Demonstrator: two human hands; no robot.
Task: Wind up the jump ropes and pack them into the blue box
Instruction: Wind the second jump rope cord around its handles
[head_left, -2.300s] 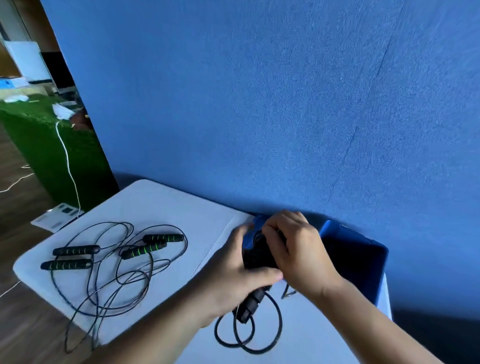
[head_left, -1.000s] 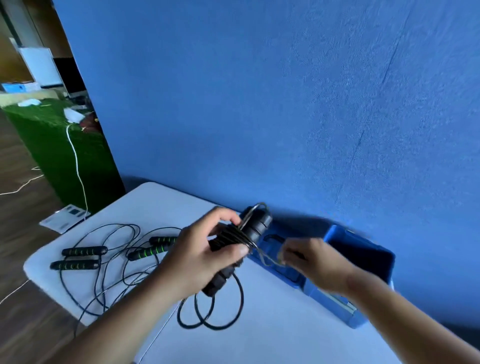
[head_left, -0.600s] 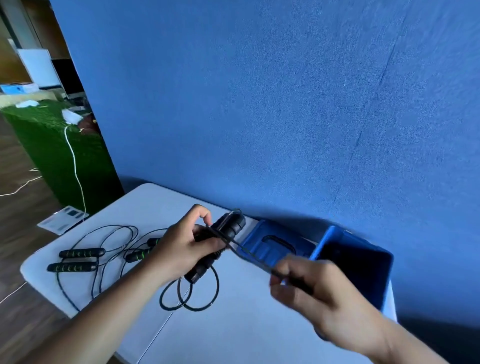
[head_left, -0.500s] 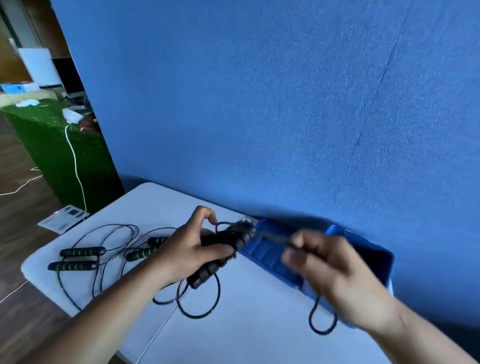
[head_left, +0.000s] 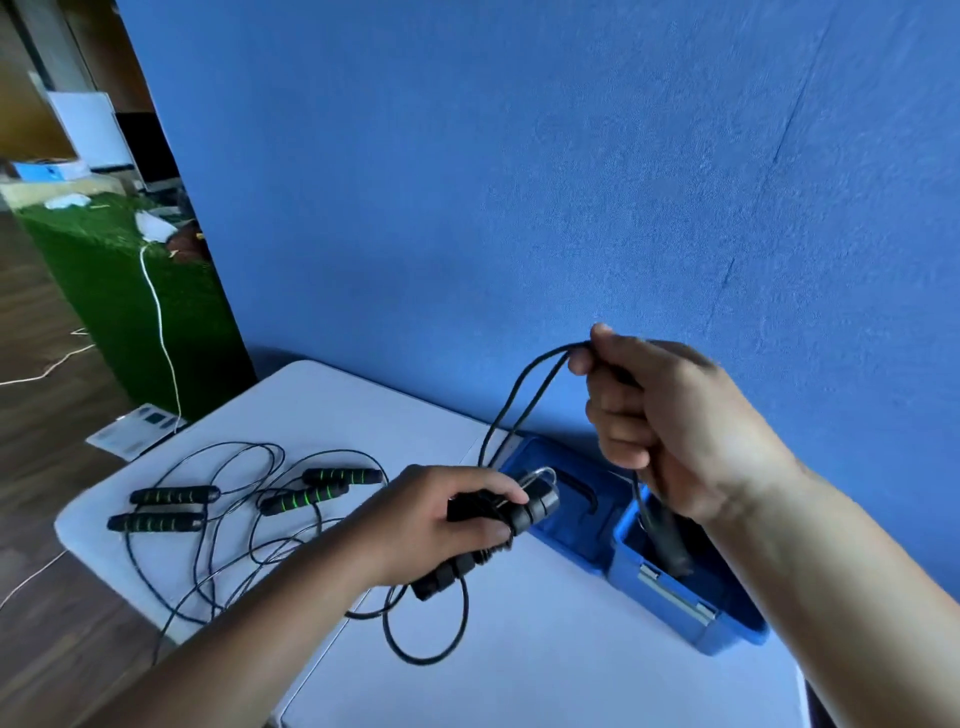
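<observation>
Left hand fingers curled tight round the black handles, centre frame, just left of the blue box; right hand fisted on the cord, raised right of centre above the box; cord arcs from fist down to handles; slack loop hangs below left hand onto white table; two loose ropes tangled at lower left.

No legible text, label, brand, number or sign anywhere.

blue box, black green-striped handles
</observation>
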